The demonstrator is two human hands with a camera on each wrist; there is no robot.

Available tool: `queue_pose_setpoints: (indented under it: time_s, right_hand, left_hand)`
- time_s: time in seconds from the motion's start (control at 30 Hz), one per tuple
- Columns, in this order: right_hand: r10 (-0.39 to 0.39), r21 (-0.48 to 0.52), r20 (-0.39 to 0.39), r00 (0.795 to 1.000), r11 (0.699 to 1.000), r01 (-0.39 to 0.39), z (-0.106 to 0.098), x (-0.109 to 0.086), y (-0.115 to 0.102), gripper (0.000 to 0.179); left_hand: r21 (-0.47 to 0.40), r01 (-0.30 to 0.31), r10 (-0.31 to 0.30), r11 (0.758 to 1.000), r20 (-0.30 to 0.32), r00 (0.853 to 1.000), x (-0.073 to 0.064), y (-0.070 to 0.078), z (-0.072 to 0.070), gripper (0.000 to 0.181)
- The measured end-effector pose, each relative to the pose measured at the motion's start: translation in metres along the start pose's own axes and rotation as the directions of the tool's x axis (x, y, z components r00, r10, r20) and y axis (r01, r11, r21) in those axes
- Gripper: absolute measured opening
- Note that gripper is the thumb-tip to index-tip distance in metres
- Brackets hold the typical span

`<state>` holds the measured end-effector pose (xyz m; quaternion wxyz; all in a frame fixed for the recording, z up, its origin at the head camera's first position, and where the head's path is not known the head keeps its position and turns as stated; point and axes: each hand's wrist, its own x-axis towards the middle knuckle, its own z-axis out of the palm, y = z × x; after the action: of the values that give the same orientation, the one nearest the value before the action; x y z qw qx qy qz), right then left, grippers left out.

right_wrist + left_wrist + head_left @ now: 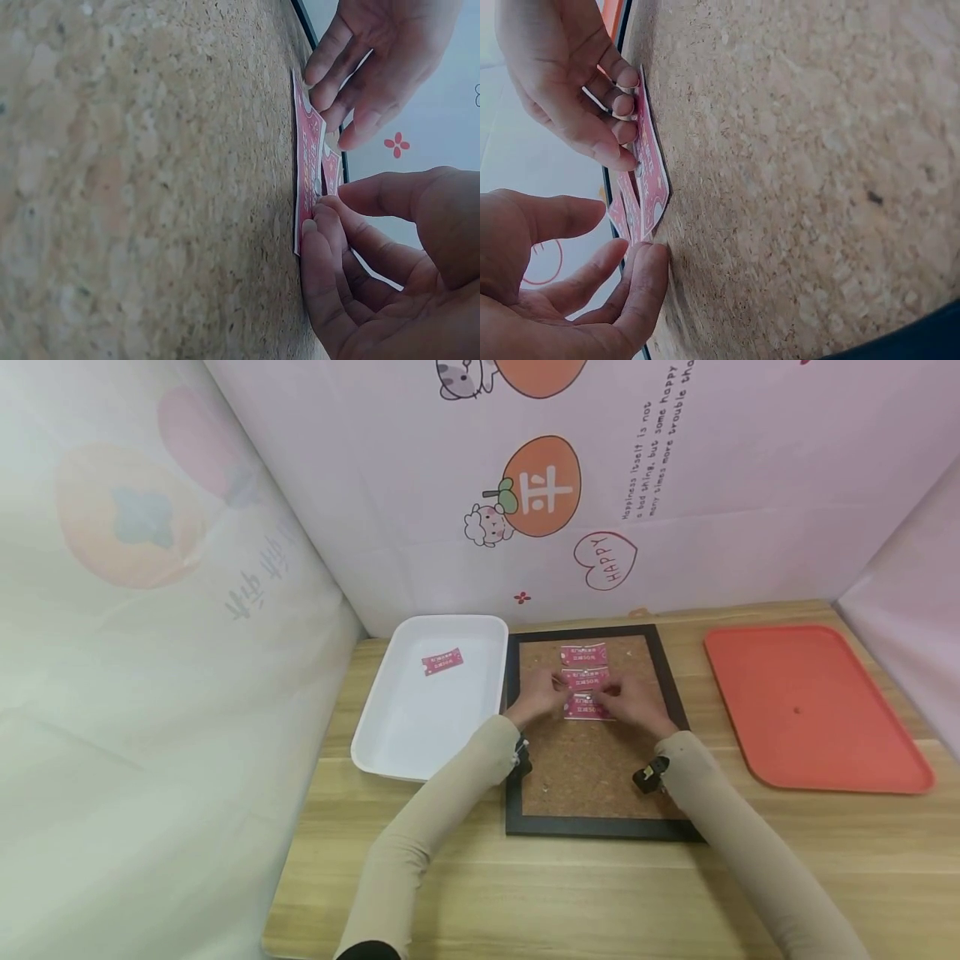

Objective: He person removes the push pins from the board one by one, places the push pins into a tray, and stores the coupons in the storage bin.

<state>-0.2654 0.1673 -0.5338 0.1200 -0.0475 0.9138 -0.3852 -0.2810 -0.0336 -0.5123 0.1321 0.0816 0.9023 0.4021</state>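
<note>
Three pink coupons lie in a column on the cork board [570, 768]: a top one [583, 654], a middle one [596, 677] and a bottom one [588, 710]. A small metallic pushpin [318, 186] sits at the upper edge of the bottom coupon. My right hand [633, 702] has thumb and index finger close together at that pin, apparently pinching it, while other fingertips rest on the coupon. My left hand [538, 693] is at the coupons' left side; in the left wrist view its fingertips touch the coupon's edge, and its thumb stands apart.
Left of the board is a white tray [420, 727] holding one more pink coupon [442, 662]. An orange-red tray [817, 710] lies to the right. The board has a raised black frame [600, 827]. A printed cloth [412, 510] hangs behind the wooden table [480, 902].
</note>
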Motion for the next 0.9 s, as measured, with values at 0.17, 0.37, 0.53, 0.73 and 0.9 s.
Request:
queue_pose_setpoints:
  time_s: [0.17, 0.37, 0.53, 0.73, 0.9]
  right_hand:
    - [-0.001, -0.016, -0.004, 1.000, 1.000, 0.001, 0.000, 0.001, -0.001, 0.031]
    - [-0.013, -0.019, -0.010, 1.000, 1.000, 0.013, 0.001, 0.000, -0.005, 0.027]
    - [0.014, -0.015, -0.003, 1.000, 1.000, -0.014, 0.003, -0.001, -0.009, 0.025]
    - [0.048, -0.035, -0.002, 0.999, 0.998, -0.048, 0.006, 0.002, -0.016, 0.024]
    - [0.051, -0.053, -0.013, 0.999, 0.997, -0.051, 0.008, 0.004, -0.020, 0.022]
  left_hand:
    - [0.003, -0.004, 0.005, 1.000, -0.014, 1.000, 0.002, -0.001, 0.004, 0.020]
    - [0.008, -0.004, 0.005, 1.000, -0.045, 0.999, 0.004, -0.001, 0.007, 0.020]
    - [0.018, -0.004, 0.006, 1.000, -0.067, 0.998, 0.003, -0.003, 0.011, 0.023]
    - [0.008, 0.019, -0.018, 1.000, -0.085, 0.996, 0.003, -0.002, 0.014, 0.027]
    - [-0.003, 0.032, -0.033, 0.999, -0.070, 0.997, 0.003, -0.001, 0.016, 0.032]
